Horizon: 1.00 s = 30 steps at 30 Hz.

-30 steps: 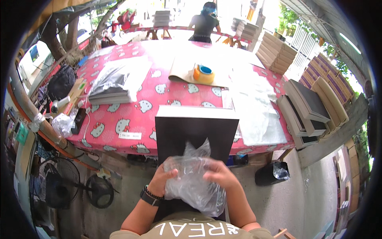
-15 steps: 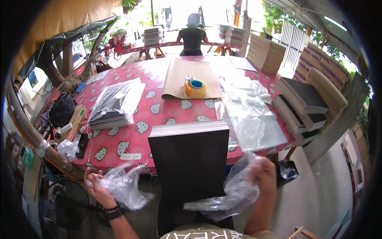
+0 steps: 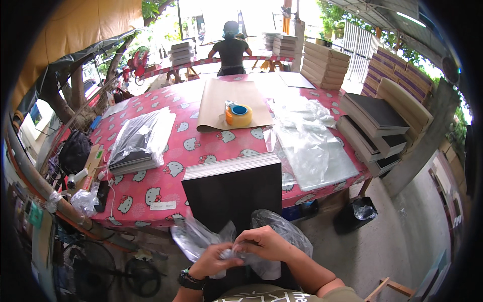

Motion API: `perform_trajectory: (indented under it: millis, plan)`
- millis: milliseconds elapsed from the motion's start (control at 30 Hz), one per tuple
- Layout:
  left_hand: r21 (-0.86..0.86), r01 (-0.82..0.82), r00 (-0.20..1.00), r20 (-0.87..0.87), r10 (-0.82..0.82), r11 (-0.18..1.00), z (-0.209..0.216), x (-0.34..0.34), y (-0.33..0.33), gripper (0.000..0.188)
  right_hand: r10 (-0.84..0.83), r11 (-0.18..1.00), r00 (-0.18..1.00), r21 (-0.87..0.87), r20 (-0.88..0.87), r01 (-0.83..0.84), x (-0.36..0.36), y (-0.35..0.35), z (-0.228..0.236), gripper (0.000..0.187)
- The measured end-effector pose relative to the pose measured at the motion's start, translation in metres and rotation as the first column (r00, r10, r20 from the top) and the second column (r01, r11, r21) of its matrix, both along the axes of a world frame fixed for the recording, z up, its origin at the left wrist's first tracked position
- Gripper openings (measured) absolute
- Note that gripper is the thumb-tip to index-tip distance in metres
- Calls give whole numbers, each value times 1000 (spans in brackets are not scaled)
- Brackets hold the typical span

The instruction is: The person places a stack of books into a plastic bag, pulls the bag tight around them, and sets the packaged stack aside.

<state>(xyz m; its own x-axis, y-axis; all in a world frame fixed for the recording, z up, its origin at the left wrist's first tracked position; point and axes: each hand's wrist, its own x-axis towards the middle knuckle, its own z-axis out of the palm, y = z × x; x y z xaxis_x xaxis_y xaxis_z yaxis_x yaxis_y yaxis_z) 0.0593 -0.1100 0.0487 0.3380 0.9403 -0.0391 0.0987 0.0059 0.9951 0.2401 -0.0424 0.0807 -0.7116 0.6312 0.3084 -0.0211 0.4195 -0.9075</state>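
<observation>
My left hand (image 3: 214, 262) and my right hand (image 3: 262, 244) meet low in front of me, fingers closed on crumpled clear plastic film (image 3: 193, 239). The film spreads out on both sides of the hands. Whether it is one piece or two cannot be made out here. Just beyond the hands, a thick black block of pages like a big book (image 3: 232, 194) stands upright at the table's near edge, its pale page edges uppermost. The film and hands hide its lower part. Neither hand appears to grip it.
The pink patterned table (image 3: 151, 176) carries brown paper (image 3: 214, 95), an orange tape dispenser (image 3: 238, 115), clear plastic sleeves (image 3: 322, 161) and a plastic-wrapped black stack (image 3: 133, 151). Black-covered stacks (image 3: 375, 118) rise at right. A black bin (image 3: 354, 216) stands on the floor. One person (image 3: 231, 53) works beyond.
Both hands, apart before with a piece of plastic film in each, have come together in front of the black block. The whole view has shifted slightly.
</observation>
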Motion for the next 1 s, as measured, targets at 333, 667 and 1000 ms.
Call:
perform_trajectory:
  millis: [333, 667, 1000]
  plan:
    - [-346, 59, -69, 935, 349, 937, -16, -60, -23, 48, 849, 369, 418, -202, -324, -907, 24, 7, -32, 20]
    - [441, 333, 641, 542, -543, 833, -90, -79, -10, 50, -595, 645, 285, -658, -752, -389, 58, 14, -9, 79]
    - [-4, 222, 538, 834, -119, 975, -89, -93, -2, 46, -123, 806, 677, -471, -726, -358, 69, 25, -96, 39]
